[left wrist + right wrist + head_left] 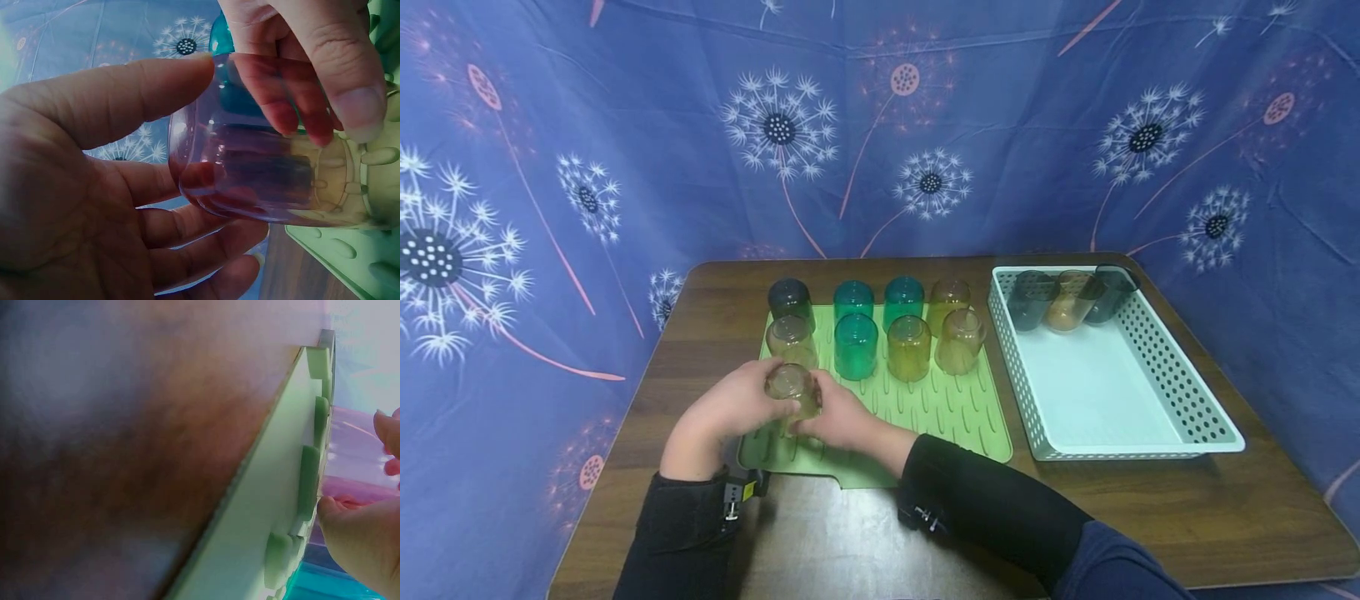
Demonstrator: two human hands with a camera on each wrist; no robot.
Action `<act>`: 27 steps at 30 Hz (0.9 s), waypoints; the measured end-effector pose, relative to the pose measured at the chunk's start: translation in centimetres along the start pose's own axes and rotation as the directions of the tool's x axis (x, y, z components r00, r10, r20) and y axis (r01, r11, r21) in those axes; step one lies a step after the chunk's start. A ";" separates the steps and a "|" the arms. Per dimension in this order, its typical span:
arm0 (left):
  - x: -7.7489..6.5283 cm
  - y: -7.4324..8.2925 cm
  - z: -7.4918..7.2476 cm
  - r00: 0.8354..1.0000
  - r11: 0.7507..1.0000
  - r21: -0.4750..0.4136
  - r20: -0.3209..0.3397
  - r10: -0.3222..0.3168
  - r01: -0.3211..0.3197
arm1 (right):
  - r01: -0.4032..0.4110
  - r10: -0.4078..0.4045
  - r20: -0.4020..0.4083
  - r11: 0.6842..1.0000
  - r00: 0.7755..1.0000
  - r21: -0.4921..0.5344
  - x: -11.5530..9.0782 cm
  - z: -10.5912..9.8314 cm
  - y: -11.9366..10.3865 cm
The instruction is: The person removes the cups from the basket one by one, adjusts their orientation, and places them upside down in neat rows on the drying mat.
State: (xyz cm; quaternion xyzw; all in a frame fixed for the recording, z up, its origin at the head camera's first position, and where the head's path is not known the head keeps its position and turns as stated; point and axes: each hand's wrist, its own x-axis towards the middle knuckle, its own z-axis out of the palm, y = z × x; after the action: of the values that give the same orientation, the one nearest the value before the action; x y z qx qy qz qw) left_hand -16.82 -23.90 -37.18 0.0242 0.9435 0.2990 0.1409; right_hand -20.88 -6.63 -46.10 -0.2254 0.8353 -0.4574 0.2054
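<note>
A pale tinted glass tumbler (793, 386) stands upside down at the near left of the green drying mat (925, 417). My left hand (733, 404) grips it from the left, thumb and fingers around its upturned base, as the left wrist view shows of the glass (250, 156). From the right, my right hand (842, 412) holds the same glass lower down, close to its rim. Just behind it stands another pale tumbler (792, 340). The right wrist view shows the mat's edge (250, 506) and my right thumb (353, 528) low against the glass.
More upturned tumblers form two rows on the mat, among them dark grey (790, 300), teal (855, 346) and amber (908, 348) ones. To the right, a pale mint perforated basket (1018, 392) holds three tumblers at its back. A patterned blue cloth (865, 125) hangs behind the wooden table (1112, 508).
</note>
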 end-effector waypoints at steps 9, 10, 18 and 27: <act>-0.2 0.3 -0.3 0.999 0.999 0.027 -0.032 -0.026 0.027 | 0.008 -0.007 0.015 0.995 1.000 -0.099 -0.5 -0.4 -0.2; -0.2 0.4 -0.3 0.998 0.999 0.012 -0.051 -0.036 0.036 | 0.000 0.002 0.018 0.992 1.000 -0.123 -0.7 -0.7 -0.3; -0.2 2.3 -0.4 0.940 0.965 -0.258 -0.313 -0.135 0.052 | -0.050 0.068 0.067 0.968 0.995 -0.245 -5.1 -6.1 -2.4; 1.0 6.3 3.5 0.946 0.854 -0.504 -0.321 -0.044 -0.131 | -0.090 0.066 -0.081 0.932 0.995 -0.351 -12.6 -17.6 -4.1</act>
State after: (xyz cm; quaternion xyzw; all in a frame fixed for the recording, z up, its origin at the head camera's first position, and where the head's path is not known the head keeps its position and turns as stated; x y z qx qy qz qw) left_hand -16.99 -16.67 -36.59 -0.0421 0.8371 0.5450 -0.0198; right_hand -19.53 10.30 -32.07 -0.2098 0.9188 -0.2982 0.1510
